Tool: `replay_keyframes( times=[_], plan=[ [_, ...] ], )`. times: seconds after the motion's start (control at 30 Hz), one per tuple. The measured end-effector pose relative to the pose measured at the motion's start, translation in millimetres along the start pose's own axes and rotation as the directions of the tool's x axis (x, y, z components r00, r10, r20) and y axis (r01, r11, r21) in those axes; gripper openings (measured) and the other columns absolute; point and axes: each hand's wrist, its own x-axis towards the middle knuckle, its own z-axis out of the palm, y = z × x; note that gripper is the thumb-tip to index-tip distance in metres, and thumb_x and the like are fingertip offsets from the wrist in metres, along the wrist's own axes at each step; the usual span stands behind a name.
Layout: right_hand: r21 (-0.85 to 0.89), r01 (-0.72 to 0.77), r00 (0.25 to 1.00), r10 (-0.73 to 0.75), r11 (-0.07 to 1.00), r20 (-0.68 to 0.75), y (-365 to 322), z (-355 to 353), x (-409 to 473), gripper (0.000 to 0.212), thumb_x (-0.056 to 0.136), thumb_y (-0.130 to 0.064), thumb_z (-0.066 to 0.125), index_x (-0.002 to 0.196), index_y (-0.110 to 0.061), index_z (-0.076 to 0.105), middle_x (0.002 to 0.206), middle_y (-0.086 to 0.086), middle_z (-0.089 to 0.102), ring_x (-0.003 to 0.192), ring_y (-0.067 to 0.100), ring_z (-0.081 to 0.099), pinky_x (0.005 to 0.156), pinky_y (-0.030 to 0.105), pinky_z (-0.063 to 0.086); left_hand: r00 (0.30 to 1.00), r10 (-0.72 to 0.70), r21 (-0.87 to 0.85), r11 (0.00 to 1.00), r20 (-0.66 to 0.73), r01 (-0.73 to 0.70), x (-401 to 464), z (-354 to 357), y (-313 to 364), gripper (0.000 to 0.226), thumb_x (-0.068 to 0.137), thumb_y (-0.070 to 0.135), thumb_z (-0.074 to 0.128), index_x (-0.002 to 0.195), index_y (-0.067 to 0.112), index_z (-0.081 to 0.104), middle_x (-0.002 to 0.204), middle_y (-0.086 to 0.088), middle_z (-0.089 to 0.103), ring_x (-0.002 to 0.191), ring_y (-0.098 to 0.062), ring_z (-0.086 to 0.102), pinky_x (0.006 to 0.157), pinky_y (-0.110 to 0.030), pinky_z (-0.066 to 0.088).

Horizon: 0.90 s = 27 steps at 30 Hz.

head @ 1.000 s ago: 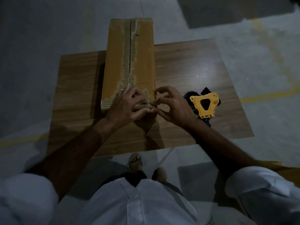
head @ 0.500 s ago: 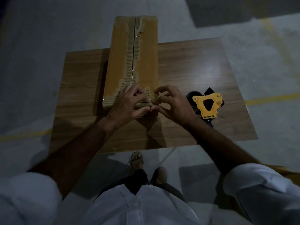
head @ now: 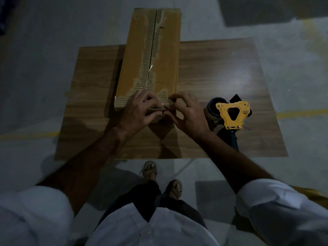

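While left hand (head: 140, 110) and right hand (head: 188, 112) pinch carton (head: 138, 55) edge, wooden table (head: 221, 71), grey floor (head: 53, 32).

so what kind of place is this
Probably a warehouse or packing area: bare concrete floor with painted yellow lines, a long cardboard box on a small wooden table, and a tape dispenser beside it.

We see a wooden table (head: 221, 71) with a grained brown top, standing on a pale grey concrete floor (head: 53, 32). On the table's right side lies a tape dispenser (head: 232, 112), its yellow plate facing up and its dark blue handle (head: 232, 139) pointing towards the near edge. A faded yellow line (head: 301, 113) runs across the floor, passing behind the table. Below the near edge we make out two sandals (head: 150, 170).
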Motion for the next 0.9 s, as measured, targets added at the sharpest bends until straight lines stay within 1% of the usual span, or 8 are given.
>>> replay_keyframes(
  times=[0.13, 0.2, 0.3, 0.43, 0.57, 0.63, 0.73, 0.9],
  plan=[
    [-0.046, -0.044, 0.997, 0.047, 0.998, 0.062, -11, -3, -5, 0.031, 0.087, -0.024, 0.074, 0.112, -0.006, 0.071, 0.128, 0.017, 0.063, 0.112, 0.036, 0.06, 0.086, 0.054, 0.053, 0.997, 0.024, -0.035, 0.999, 0.075, -0.021, -3, -12, -3, 0.037, 0.081, 0.02, 0.087, 0.114, 0.014, 0.071, 0.122, -0.002, 0.06, 0.117, -0.021, 0.053, 0.1, -0.036, 0.047],
    [-0.078, -0.057, 0.995, 0.063, 0.995, 0.082, -16, -7, 5, 0.032, 0.085, -0.032, 0.077, 0.109, -0.011, 0.07, 0.126, 0.012, 0.063, 0.112, 0.033, 0.058, 0.088, 0.048, 0.051, 0.997, 0.024, -0.01, 1.0, 0.076, -0.023, -6, -22, -10, 0.041, 0.079, 0.032, 0.089, 0.113, 0.018, 0.072, 0.125, 0.001, 0.06, 0.118, -0.02, 0.052, 0.099, -0.037, 0.045],
    [-0.11, -0.026, 0.987, 0.042, 0.994, 0.152, -25, -6, 25, 0.032, 0.09, -0.046, 0.074, 0.107, -0.02, 0.073, 0.122, 0.006, 0.064, 0.112, 0.027, 0.057, 0.089, 0.04, 0.048, 0.999, -0.025, 0.032, 0.999, 0.025, 0.024, -9, -30, -20, 0.041, 0.083, 0.05, 0.079, 0.111, 0.021, 0.074, 0.121, 0.002, 0.061, 0.111, -0.017, 0.048, 0.09, -0.035, 0.042],
    [-0.072, -0.067, 0.994, 0.073, 0.995, 0.087, -34, 7, 20, 0.022, 0.091, -0.03, 0.08, 0.101, -0.01, 0.075, 0.113, 0.012, 0.069, 0.104, 0.032, 0.063, 0.084, 0.044, 0.05, 0.999, 0.017, 0.03, 0.999, 0.03, -0.018, -6, -31, -24, 0.03, 0.087, 0.037, 0.08, 0.109, 0.017, 0.077, 0.113, -0.003, 0.064, 0.106, -0.022, 0.052, 0.087, -0.037, 0.047],
    [-0.152, -0.133, 0.986, 0.147, 0.979, 0.084, -48, 11, 19, 0.032, 0.079, -0.018, 0.088, 0.102, -0.003, 0.072, 0.109, 0.018, 0.068, 0.099, 0.039, 0.063, 0.082, 0.047, 0.051, 0.993, 0.059, -0.039, 0.998, 0.104, -0.055, -7, -44, -25, 0.033, 0.086, 0.021, 0.084, 0.116, 0.013, 0.077, 0.117, -0.007, 0.065, 0.111, -0.028, 0.056, 0.097, -0.045, 0.049],
    [-0.174, -0.162, 0.98, 0.179, 0.971, 0.09, -53, 8, 26, 0.035, 0.077, -0.023, 0.089, 0.102, -0.006, 0.071, 0.108, 0.016, 0.066, 0.099, 0.038, 0.061, 0.084, 0.047, 0.05, 0.989, 0.046, -0.092, 0.995, 0.141, -0.033, -9, -54, -29, 0.037, 0.083, 0.019, 0.085, 0.119, 0.013, 0.075, 0.124, -0.006, 0.063, 0.117, -0.025, 0.054, 0.1, -0.046, 0.048],
    [-0.181, -0.162, 0.977, 0.184, 0.97, 0.109, -56, 10, 38, 0.034, 0.086, -0.043, 0.082, 0.101, -0.014, 0.073, 0.106, 0.011, 0.064, 0.1, 0.031, 0.058, 0.087, 0.044, 0.047, 0.995, -0.022, -0.099, 0.995, 0.099, 0.032, -11, -65, -41, 0.032, 0.084, 0.034, 0.084, 0.111, 0.017, 0.078, 0.12, -0.005, 0.062, 0.114, -0.022, 0.053, 0.096, -0.05, 0.048],
    [-0.207, -0.228, 0.967, 0.247, 0.951, 0.067, -62, 27, 34, 0.035, 0.079, -0.033, 0.088, 0.099, -0.01, 0.073, 0.106, 0.015, 0.063, 0.098, 0.035, 0.059, 0.083, 0.046, 0.049, 0.997, -0.001, -0.071, 0.997, 0.08, 0.007, -13, -60, -56, 0.033, 0.08, 0.03, 0.088, 0.108, 0.014, 0.08, 0.113, -0.012, 0.065, 0.102, -0.033, 0.058, 0.086, -0.053, 0.052]
  ],
)
